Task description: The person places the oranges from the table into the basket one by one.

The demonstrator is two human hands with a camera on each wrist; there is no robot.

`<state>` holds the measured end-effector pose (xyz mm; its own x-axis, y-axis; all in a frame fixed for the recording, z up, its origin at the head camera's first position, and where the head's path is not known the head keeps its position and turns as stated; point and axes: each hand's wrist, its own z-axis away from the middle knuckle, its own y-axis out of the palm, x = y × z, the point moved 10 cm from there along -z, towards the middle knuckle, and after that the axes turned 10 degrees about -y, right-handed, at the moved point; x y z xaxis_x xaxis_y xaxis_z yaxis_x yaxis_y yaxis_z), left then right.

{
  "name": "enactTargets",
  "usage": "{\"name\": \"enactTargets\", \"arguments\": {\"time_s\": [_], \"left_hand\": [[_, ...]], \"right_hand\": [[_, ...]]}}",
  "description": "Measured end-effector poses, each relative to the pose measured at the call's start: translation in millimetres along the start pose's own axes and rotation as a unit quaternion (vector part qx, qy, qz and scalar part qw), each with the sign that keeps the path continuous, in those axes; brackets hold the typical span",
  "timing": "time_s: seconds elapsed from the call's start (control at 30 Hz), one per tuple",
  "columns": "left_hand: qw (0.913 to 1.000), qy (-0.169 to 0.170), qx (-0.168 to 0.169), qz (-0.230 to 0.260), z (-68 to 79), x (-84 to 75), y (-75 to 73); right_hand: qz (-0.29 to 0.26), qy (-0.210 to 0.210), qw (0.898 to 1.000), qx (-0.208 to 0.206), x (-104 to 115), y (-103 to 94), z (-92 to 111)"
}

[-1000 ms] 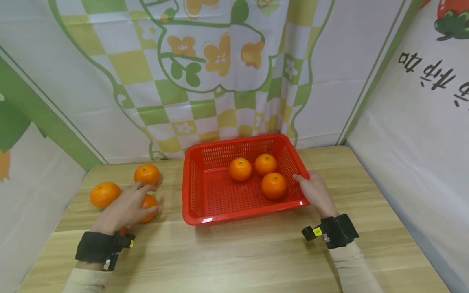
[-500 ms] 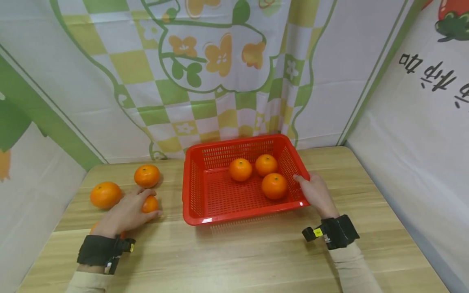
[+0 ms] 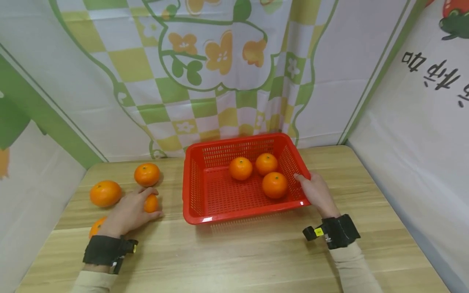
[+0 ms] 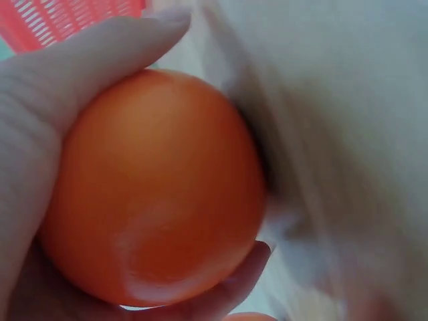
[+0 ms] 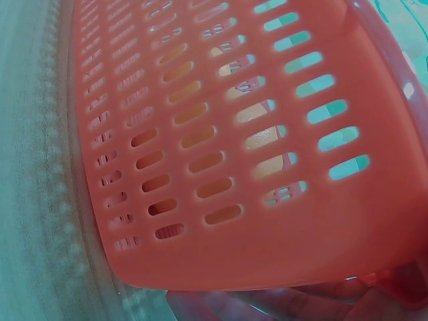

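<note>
My left hand [image 3: 128, 209] curls round a mandarin orange [image 3: 150, 203] at the left of the table. In the left wrist view, thumb and fingers wrap opposite sides of this glossy mandarin orange [image 4: 157, 190]. Two more mandarin oranges lie just beyond the hand, one at the back [image 3: 147, 174] and one to its left [image 3: 105, 193]. Another mandarin orange [image 3: 97, 227] is partly hidden behind the wrist. My right hand [image 3: 318, 193] grips the right rim of a red slotted plastic basket [image 3: 220, 217], thumb inside. The right wrist view shows the slotted basket wall [image 5: 200, 147] up close.
Three mandarin oranges [image 3: 240, 168] sit inside the basket, toward its right half. The basket stands near the back of a wooden table [image 3: 234, 256]. A patterned curtain [image 3: 220, 114] hangs behind, and white cloth walls [image 3: 410, 142] flank both sides.
My left hand has closed round the mandarin orange and moved slightly right and toward me, uncovering more of the fruit behind the wrist. The right hand and basket stay in place.
</note>
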<state>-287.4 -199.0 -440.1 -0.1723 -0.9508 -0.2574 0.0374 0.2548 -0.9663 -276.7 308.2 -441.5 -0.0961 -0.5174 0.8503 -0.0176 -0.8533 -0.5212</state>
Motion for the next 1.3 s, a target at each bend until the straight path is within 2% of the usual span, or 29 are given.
{"name": "enactTargets", "arguments": {"time_s": [0.1,0.2,0.6,1.3], "left_hand": [[0.9995,0.011,-0.03,0.001,1.7,0.0,-0.2],[0.9989,0.013,-0.046,0.001,2.5,-0.5,-1.2],[0.9991,-0.003,-0.042,-0.004,-0.3,-0.9,0.6],[0.9995,0.023,-0.012,-0.018,-1.1,-1.8,1.4]], "right_hand": [[0.0,0.003,1.0,0.001,-1.0,0.5,0.1],[0.001,0.004,1.0,0.002,-1.2,0.7,0.2],[0.005,0.002,1.0,-0.005,-0.8,-2.0,1.5],[-0.004,0.009,1.0,0.001,-0.3,1.3,2.3]]}}
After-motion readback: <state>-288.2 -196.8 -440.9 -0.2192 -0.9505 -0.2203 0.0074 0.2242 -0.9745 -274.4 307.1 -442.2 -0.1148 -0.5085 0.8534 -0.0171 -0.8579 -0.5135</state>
